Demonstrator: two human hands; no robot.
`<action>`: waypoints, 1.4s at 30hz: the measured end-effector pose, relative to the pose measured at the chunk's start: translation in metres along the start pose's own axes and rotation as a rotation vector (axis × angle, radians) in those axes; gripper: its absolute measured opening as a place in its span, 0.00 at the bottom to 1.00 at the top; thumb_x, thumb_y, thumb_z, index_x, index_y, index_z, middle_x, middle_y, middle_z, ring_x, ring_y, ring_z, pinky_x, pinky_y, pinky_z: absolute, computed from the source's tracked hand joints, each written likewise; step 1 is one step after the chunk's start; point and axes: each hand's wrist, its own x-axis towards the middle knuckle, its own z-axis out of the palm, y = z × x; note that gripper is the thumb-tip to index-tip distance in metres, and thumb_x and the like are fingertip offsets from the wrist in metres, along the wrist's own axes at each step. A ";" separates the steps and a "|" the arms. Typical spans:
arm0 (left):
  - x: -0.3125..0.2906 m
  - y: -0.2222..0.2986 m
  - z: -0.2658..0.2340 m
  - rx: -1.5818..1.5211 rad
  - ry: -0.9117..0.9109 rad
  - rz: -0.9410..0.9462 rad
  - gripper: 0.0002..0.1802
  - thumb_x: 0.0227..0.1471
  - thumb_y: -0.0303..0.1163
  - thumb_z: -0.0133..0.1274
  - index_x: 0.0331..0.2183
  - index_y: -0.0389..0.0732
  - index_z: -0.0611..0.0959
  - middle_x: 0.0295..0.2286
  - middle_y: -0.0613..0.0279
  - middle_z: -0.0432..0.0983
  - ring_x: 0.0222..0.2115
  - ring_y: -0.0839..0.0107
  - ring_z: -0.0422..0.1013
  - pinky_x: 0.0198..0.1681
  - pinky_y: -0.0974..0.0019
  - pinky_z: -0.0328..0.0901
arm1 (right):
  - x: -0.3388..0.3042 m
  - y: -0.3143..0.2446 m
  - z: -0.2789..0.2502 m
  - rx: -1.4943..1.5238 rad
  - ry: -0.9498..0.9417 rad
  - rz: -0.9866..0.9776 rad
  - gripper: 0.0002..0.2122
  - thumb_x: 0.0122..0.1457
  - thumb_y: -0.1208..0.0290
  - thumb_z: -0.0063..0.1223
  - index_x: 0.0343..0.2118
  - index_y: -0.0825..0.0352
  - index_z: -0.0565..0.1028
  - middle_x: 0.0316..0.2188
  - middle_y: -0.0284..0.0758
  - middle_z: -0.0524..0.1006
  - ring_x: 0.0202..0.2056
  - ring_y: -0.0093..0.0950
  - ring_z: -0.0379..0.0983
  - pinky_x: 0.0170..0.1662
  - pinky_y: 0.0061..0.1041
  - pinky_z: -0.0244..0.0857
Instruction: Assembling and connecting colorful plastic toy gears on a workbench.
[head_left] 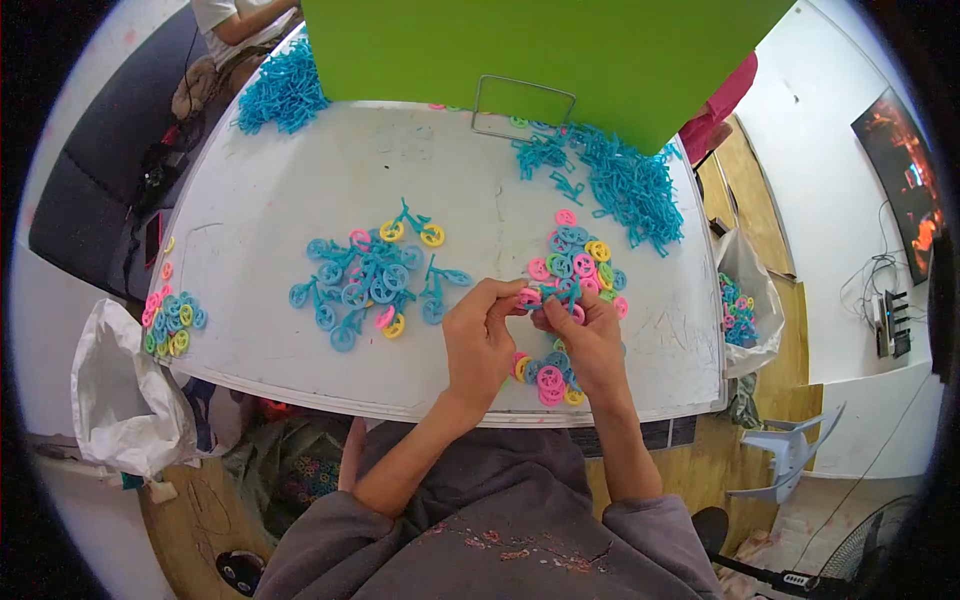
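A: Table (300,190) status?
B: White; blue frame pile (630,180) at far right edge, finished toy bikes (365,280) mid-table.
A: Hands?
B: Left hand (478,345) & right hand (592,345) near front edge, both pinching one pink wheel (528,296) on a blue frame, beside loose wheels (575,255).

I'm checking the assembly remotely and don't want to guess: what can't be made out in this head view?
- The piece between the left hand and right hand: fingers cover most of it, only pink and blue bits show.
- The wheel pile under the right hand: partly hidden by that hand.
- The blue frame heap: its far side is hidden by the green board.
- The bag of parts: contents too small to tell.
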 end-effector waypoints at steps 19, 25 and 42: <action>0.000 0.004 -0.005 0.036 0.005 -0.045 0.10 0.54 0.15 0.44 0.36 0.34 0.79 0.27 0.60 0.74 0.26 0.74 0.71 0.29 0.72 0.66 | -0.011 0.022 0.024 -0.317 0.242 -0.340 0.04 0.53 0.77 0.58 0.29 0.68 0.74 0.25 0.28 0.74 0.29 0.17 0.68 0.35 0.18 0.62; 0.002 0.005 -0.011 -0.052 -0.034 -0.078 0.09 0.53 0.16 0.46 0.36 0.34 0.79 0.27 0.61 0.74 0.29 0.75 0.70 0.31 0.73 0.66 | -0.002 0.016 0.025 -0.329 0.205 -0.454 0.05 0.51 0.78 0.59 0.30 0.68 0.73 0.26 0.31 0.73 0.32 0.20 0.68 0.37 0.20 0.63; 0.026 0.011 -0.067 0.925 0.387 0.281 0.13 0.46 0.22 0.56 0.38 0.43 0.82 0.37 0.60 0.70 0.35 0.61 0.62 0.39 0.59 0.58 | 0.148 0.003 -0.107 -1.345 0.198 -0.671 0.10 0.47 0.76 0.60 0.35 0.61 0.79 0.37 0.36 0.73 0.40 0.36 0.68 0.44 0.32 0.63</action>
